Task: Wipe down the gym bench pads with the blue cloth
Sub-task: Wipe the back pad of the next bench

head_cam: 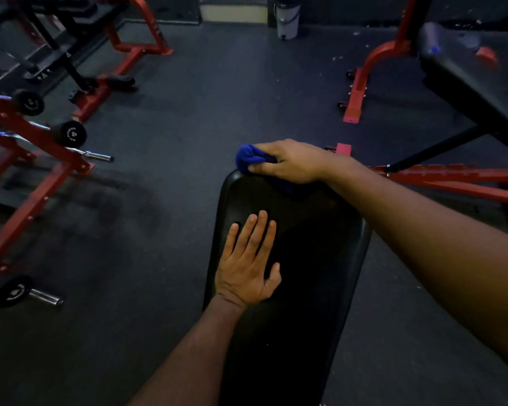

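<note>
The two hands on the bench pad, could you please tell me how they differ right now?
The left hand lies flat, fingers straight, holding nothing; the right hand curls around the blue cloth. The left hand rests mid-pad; the right hand is at the far end of the bench pad. Both touch the same pad.

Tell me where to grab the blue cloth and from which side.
Grip the bunched end of the blue cloth from above, as the right hand does: it lies wadded on the far end of the bench pad, so fingers can curl over it.
</note>
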A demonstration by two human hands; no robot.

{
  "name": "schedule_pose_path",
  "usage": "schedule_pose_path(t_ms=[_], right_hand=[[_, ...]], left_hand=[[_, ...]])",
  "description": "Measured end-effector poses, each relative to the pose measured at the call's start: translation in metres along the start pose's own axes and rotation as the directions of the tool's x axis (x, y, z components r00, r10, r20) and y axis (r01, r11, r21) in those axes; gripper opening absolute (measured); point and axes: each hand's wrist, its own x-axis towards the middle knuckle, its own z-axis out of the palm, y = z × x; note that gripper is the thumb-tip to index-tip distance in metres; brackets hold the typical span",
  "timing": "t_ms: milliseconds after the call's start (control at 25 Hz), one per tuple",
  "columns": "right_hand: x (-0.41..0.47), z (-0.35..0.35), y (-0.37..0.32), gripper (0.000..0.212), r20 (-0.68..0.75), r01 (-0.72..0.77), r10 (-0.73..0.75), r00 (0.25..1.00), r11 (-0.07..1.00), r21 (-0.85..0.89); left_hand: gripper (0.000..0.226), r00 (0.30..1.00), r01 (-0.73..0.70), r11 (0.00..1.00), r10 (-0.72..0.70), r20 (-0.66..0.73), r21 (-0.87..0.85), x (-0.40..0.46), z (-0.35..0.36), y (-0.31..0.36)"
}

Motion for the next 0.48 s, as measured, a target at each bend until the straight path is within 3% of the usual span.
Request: schedule_pose_path(t_ms=[160,280,480], right_hand=[[-0.074,-0.009,0.047,0.017,-0.044,-0.062,0.068,0.997,0.989,0.137],[-0.106,-0.008,0.060,0.023,-0.078,-0.112,0.132,0.988,0.969,0.219],[-0.052,-0.008,0.034,0.014,-0.019,-0.047,0.050,0.999,0.986,0.159]], left_hand=[[0.082,1.000,-0.001,1.000,0.002,-0.020,0.007,-0.003,0.003,-0.002],[0.081,0.999,-0.010,1.000,0.010,-0.045,0.007,-0.003,0.006,-0.003],[0.081,0.999,-0.017,1.000,0.017,-0.041,0.010,-0.005,0.007,-0.005]])
